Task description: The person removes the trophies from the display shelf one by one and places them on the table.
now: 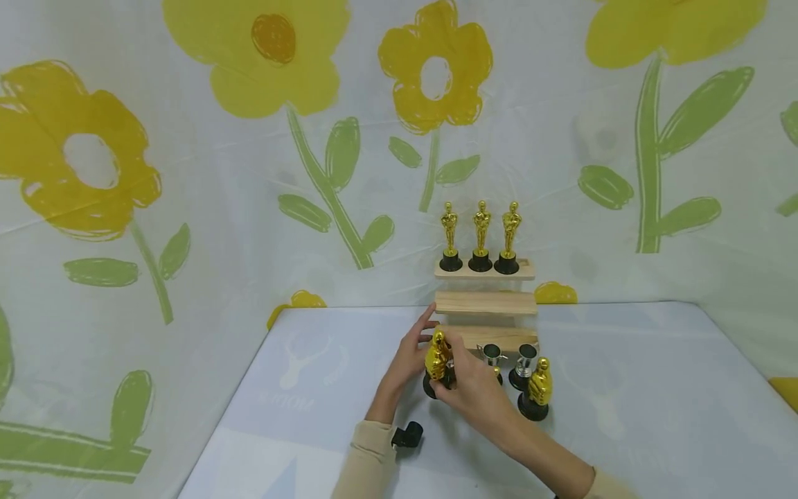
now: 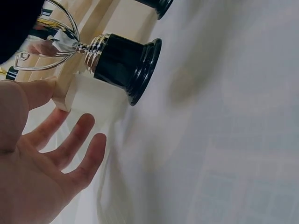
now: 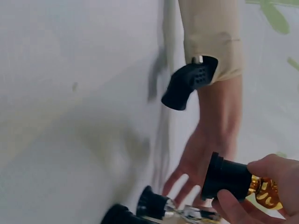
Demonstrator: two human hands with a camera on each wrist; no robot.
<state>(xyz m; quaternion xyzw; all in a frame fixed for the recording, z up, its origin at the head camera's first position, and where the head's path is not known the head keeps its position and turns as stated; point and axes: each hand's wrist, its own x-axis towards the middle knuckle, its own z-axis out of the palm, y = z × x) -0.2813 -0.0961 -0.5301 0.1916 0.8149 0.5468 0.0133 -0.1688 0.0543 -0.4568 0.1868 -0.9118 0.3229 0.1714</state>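
Note:
My right hand (image 1: 476, 391) grips a gold statuette trophy (image 1: 436, 357) upright in front of the left end of a three-tier wooden shelf (image 1: 486, 302). In the right wrist view, thumb and fingers pinch the trophy near its black base (image 3: 226, 177). My left hand (image 1: 408, 360) touches the left end of the shelf, its fingers spread, as the left wrist view shows. Near that hand is a silver cup trophy (image 2: 124, 63) with a black base. Three gold statuettes (image 1: 481, 232) stand in a row on the top tier.
Two silver cups (image 1: 526, 357) stand before the bottom tier, partly behind my right hand. Another gold statuette (image 1: 540, 384) stands to their right. A black wrist device (image 1: 408, 435) juts from my left sleeve. The white table (image 1: 299, 388) meets a flower-patterned cloth (image 1: 374, 263) behind.

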